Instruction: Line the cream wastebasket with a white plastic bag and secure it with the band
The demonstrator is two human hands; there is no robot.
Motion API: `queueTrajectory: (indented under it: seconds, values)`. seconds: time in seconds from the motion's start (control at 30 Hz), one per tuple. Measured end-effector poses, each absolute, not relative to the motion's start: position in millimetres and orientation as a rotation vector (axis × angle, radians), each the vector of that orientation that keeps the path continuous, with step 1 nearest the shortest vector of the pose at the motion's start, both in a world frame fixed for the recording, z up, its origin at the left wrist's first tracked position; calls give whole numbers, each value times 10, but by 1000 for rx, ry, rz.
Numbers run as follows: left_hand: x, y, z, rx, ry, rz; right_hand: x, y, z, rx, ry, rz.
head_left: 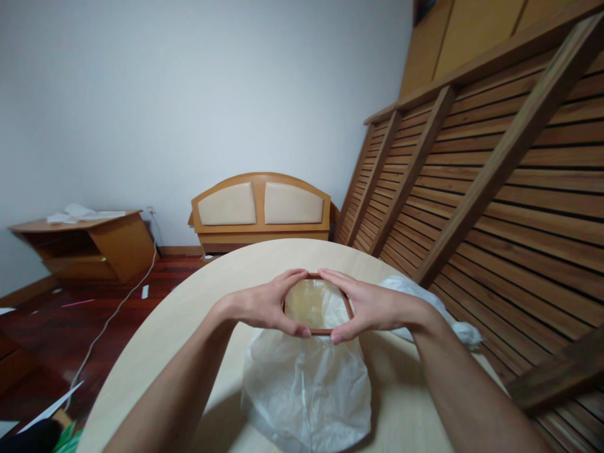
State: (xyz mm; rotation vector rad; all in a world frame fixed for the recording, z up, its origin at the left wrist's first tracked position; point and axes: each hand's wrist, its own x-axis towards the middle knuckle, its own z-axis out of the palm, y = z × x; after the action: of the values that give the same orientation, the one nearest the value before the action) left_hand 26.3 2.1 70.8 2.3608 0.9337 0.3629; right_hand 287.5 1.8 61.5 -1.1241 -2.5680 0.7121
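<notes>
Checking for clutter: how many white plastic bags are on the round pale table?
2: a crumpled translucent bag nearest the camera, another bag beyond the right hand; others may be hidden.

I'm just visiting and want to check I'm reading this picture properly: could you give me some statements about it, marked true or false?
1. The left hand and right hand both hold the brown frame. True.

2. The area inside the frame looks solid black. False: it shows pale yellowish and white tones.

3. Whitish plastic lies on the table, on the wearer's side of the frame. True.

4. The table's far edge is straight. False: it curves.

5. The headboard has two cream panels. True.

6. The slatted wooden structure is at the left of the picture. False: it is at the right.
</notes>
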Motion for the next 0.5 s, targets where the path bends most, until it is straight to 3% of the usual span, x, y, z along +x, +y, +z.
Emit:
queueTrajectory:
  seconds: [0.5]
  values:
    - [286, 33, 658, 2321, 1026, 343, 2839, 8, 670, -1148, -2556, 708]
